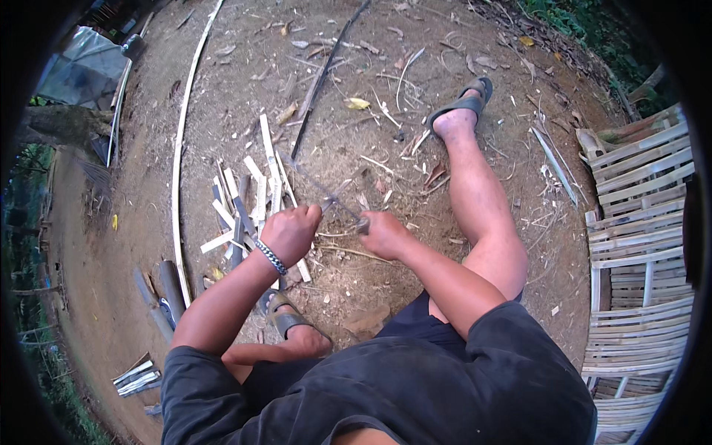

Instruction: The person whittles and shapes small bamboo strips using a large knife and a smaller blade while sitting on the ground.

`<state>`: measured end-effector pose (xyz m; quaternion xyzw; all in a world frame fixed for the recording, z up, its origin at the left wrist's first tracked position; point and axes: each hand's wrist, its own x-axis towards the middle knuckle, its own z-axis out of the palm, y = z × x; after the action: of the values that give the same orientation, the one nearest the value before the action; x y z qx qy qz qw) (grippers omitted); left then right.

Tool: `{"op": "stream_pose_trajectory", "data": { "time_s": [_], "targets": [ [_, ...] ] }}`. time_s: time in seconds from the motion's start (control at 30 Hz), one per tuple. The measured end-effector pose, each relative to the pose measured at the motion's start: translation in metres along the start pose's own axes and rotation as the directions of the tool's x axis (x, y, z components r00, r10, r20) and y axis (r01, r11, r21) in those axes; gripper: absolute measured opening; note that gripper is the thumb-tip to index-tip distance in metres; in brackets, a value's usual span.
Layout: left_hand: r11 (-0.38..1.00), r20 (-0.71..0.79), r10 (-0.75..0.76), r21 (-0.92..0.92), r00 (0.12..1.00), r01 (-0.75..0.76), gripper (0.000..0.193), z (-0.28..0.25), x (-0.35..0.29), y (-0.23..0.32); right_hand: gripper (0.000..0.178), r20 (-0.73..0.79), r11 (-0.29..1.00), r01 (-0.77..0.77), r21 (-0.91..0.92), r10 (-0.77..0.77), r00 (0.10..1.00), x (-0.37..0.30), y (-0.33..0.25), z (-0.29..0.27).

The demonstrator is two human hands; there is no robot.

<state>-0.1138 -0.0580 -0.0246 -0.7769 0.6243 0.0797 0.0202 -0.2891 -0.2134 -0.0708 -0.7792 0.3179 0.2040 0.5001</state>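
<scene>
My right hand [387, 235] is wrapped round the handle of a long-bladed knife [319, 189]. Its thin grey blade slants away to the upper left and looks smeared by motion. Close by on the left, my left hand [291, 231], with a chain bracelet [271, 256] at the wrist, is closed in a fist. A short end of something pokes out by its thumb, near the blade; what it is I cannot make out. Beyond and under the left hand, several pale split strips [268, 152] lie heaped on the ground, some with dark bark.
A long pale strip [178, 163] curves along the ground at left, and a dark one [322, 78] lies ahead. Thicker dark pieces [170, 285] lie near my left elbow. A slatted bamboo structure [641, 222] stands at right. My sandalled feet [460, 111] flank the work spot.
</scene>
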Motion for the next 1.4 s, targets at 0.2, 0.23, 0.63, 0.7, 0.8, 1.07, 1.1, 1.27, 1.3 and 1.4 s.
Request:
{"op": "stream_pose_trajectory", "data": {
  "time_s": [0.2,0.23,0.63,0.7,0.8,1.07,1.1,1.27,1.3,1.4],
  "targets": [
    [1.000,0.076,-0.004,0.014,0.997,0.003,0.019,0.001,-0.005,-0.010,0.045,-0.052,0.996,-0.059,-0.060,0.056,0.997,0.014,0.033,0.008],
    [1.000,0.053,-0.020,0.001,0.998,0.020,0.019,0.007,-0.006,-0.014,0.048,-0.067,0.996,-0.062,-0.067,0.057,0.996,0.008,0.019,0.011],
    [0.998,-0.031,0.050,-0.027,0.998,-0.051,0.005,-0.011,0.013,-0.012,0.029,-0.252,0.999,0.052,-0.004,-0.051,0.966,0.032,0.063,0.029],
    [0.999,-0.013,0.032,-0.032,0.999,-0.032,0.006,-0.013,0.014,-0.010,0.032,-0.194,0.998,-0.062,-0.018,0.057,0.979,0.043,0.079,0.012],
    [0.999,-0.041,0.019,-0.044,0.999,-0.021,0.010,-0.004,0.015,-0.011,0.028,-0.161,0.997,-0.070,-0.026,0.065,0.985,0.043,0.057,0.018],
    [0.996,-0.064,-0.005,-0.088,0.998,0.000,0.016,-0.002,0.017,-0.021,0.030,-0.221,1.000,0.019,-0.016,-0.022,0.975,0.057,0.074,0.016],
    [0.995,-0.081,-0.009,-0.099,0.997,0.001,0.016,-0.003,0.014,-0.022,0.032,-0.188,0.997,0.083,-0.011,-0.083,0.979,0.049,0.059,0.024],
    [0.997,0.030,-0.052,-0.052,0.998,0.054,0.017,-0.003,0.019,-0.018,0.029,-0.148,0.993,-0.104,-0.063,0.094,0.984,0.065,0.089,-0.005],
    [0.997,-0.046,-0.001,-0.079,0.999,-0.002,0.017,-0.005,0.017,-0.018,0.031,-0.164,0.996,-0.073,0.058,0.082,0.983,0.063,0.089,0.005],
    [0.993,-0.062,-0.040,-0.117,0.997,0.032,0.017,-0.004,0.010,-0.022,0.027,-0.246,0.962,0.272,-0.034,-0.272,0.930,0.033,0.032,0.024]
  ]
}}
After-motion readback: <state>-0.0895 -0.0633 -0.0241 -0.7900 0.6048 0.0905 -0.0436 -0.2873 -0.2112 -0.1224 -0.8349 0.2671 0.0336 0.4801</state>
